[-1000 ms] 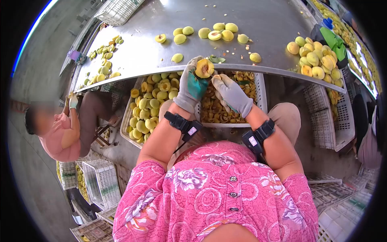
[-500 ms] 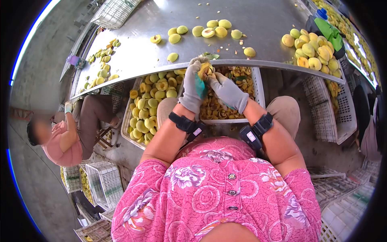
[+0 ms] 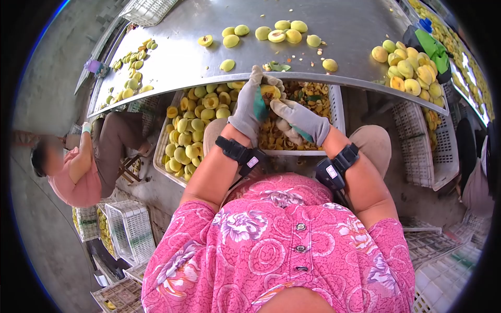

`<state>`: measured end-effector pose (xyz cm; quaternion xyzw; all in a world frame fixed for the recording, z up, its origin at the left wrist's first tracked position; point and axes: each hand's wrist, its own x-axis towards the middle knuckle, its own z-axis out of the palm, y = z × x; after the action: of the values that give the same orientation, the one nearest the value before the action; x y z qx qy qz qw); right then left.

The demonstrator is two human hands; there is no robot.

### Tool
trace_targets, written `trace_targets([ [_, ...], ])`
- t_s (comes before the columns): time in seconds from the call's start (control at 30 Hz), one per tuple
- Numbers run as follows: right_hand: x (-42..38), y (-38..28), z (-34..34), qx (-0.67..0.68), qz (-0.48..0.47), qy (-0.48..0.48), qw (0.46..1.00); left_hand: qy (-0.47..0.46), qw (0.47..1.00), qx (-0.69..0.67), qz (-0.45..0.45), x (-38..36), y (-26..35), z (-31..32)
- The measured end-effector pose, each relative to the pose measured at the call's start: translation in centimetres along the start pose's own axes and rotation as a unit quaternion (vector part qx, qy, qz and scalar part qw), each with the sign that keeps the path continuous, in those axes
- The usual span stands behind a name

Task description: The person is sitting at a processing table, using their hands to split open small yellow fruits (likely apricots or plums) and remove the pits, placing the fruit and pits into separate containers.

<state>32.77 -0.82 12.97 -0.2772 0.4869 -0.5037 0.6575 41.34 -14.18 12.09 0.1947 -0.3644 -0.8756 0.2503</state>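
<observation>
My left hand (image 3: pixel 250 107), in a grey glove, grips a yellow peach half (image 3: pixel 270 92) just under the edge of the steel table (image 3: pixel 172 62). My right hand (image 3: pixel 301 121), also gloved, is closed beside it, its fingers curled around something I cannot make out, over a white crate (image 3: pixel 336 112) of pits and scraps. Left of that, a second white crate (image 3: pixel 162 156) is full of pitted peach halves. Both wrists wear black bands.
Several whole and cut peaches (image 3: pixel 276 32) lie on the table, with a larger pile (image 3: pixel 409 70) at the right. Another person (image 3: pixel 78 167) in pink sits at the left. Stacked white crates (image 3: pixel 128 229) stand on the floor at left and right.
Both hands have dropped slightly from the table edge toward the scrap crate. The peach half's cut face, seen open a second ago, is now mostly covered by my left fingers.
</observation>
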Motion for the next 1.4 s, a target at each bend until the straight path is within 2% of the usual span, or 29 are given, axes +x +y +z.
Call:
trace_targets([
  [0.1,0.3,0.2,0.2,-0.041,0.006,0.017,0.999,0.029,0.997,0.064,0.016,-0.2,-0.3,0.0],
  [0.17,0.6,0.6,0.4,-0.077,-0.018,0.037,0.996,0.068,0.966,0.219,0.118,-0.4,-0.8,0.4],
  [0.23,0.0,0.2,0.6,-0.024,-0.004,0.010,1.000,0.004,0.997,0.080,0.018,-1.0,0.1,0.2],
  [0.33,-0.3,0.2,0.3,0.089,0.097,-0.054,0.990,-0.003,0.987,0.157,0.027,-1.2,0.5,-0.5],
  [0.4,0.1,0.9,0.0,0.121,0.108,-0.078,0.984,-0.054,0.954,0.282,0.084,-1.1,0.3,-1.2],
  [0.43,0.3,1.2,-0.1,0.152,0.116,-0.107,0.976,-0.077,0.974,0.206,0.051,-1.2,0.3,-1.6],
  [0.6,1.3,2.2,-0.3,0.220,0.118,-0.179,0.952,-0.115,0.991,0.068,-0.011,-1.6,0.7,-2.3],
  [0.63,1.6,2.5,-0.4,0.258,0.115,-0.218,0.934,-0.115,0.991,0.067,-0.010,-1.5,0.6,-2.5],
  [0.67,1.7,2.5,-0.5,0.296,0.111,-0.257,0.913,-0.111,0.993,-0.012,-0.026,-1.4,0.3,-2.5],
  [0.7,1.9,2.5,-0.4,0.295,0.112,-0.256,0.914,-0.107,0.989,-0.092,-0.043,-1.3,0.1,-2.5],
  [0.73,1.9,2.6,-0.3,0.313,0.114,-0.274,0.902,-0.108,0.989,-0.094,-0.042,-1.2,0.1,-2.6],
  [0.8,2.1,2.4,-0.2,0.328,0.117,-0.292,0.891,-0.068,0.975,-0.202,-0.061,-1.0,0.2,-2.7],
  [0.83,2.2,2.5,-0.2,0.327,0.107,-0.295,0.891,-0.068,0.975,-0.202,-0.060,-1.0,0.4,-3.0],
  [0.9,2.4,2.7,0.0,0.315,0.093,-0.296,0.897,0.042,0.984,-0.172,-0.011,-0.6,2.0,-4.0],
  [0.93,2.6,3.1,-0.4,0.284,0.097,-0.265,0.916,0.010,0.994,-0.101,0.045,-0.5,3.2,-5.8],
  [0.97,2.8,3.3,-0.8,0.254,0.101,-0.232,0.934,0.089,0.988,0.032,0.120,-0.3,4.4,-7.8],
  [1.0,2.5,2.8,-0.5,0.150,0.114,-0.125,0.974,0.127,0.962,0.144,0.193,-1.5,6.3,-7.8],
  [1.03,2.8,3.1,-0.8,0.072,0.129,-0.050,0.988,0.181,0.923,0.238,0.241,-1.3,6.9,-10.5],
  [1.07,3.0,3.9,-1.0,-0.017,0.113,0.021,0.993,0.226,0.827,0.442,0.263,-2.3,8.4,-12.2],
  [1.1,3.3,4.8,-1.4,-0.104,0.095,0.092,0.986,0.240,0.704,0.598,0.298,-3.3,9.5,-13.5],
  [1.13,3.7,5.5,-2.2,-0.163,0.089,0.129,0.974,0.246,0.667,0.657,0.250,-3.8,10.0,-16.0],
  [1.17,4.1,7.1,-3.6,-0.161,0.088,0.128,0.975,0.251,0.584,0.747,0.192,-4.2,10.1,-19.1],
  [1.2,4.5,9.3,-5.2,-0.372,0.039,0.149,0.915,0.201,0.471,0.837,0.195,-5.8,9.6,-21.7],
  [1.23,4.6,10.6,-6.1,-0.563,-0.012,0.164,0.810,0.145,0.347,0.906,0.193,-6.9,9.3,-23.2],
  [1.27,4.6,10.7,-6.3,-0.677,0.079,-0.018,0.731,0.144,0.345,0.907,0.195,-6.5,9.9,-22.8],
  [1.3,4.5,11.1,-6.7,-0.749,0.167,-0.197,0.610,0.156,0.408,0.880,0.185,-6.0,10.9,-21.8],
  [1.33,4.8,14.2,-8.2,-0.726,0.200,-0.150,0.640,0.166,0.471,0.849,0.171,-5.6,11.8,-20.9],
  [1.37,4.0,13.0,-7.4,-0.725,0.202,-0.149,0.642,0.163,0.471,0.849,0.172,-5.0,12.7,-19.5],
  [1.4,2.8,9.8,-5.6,-0.651,0.148,-0.064,0.742,0.179,0.538,0.800,0.197,-3.6,13.8,-17.6],
])
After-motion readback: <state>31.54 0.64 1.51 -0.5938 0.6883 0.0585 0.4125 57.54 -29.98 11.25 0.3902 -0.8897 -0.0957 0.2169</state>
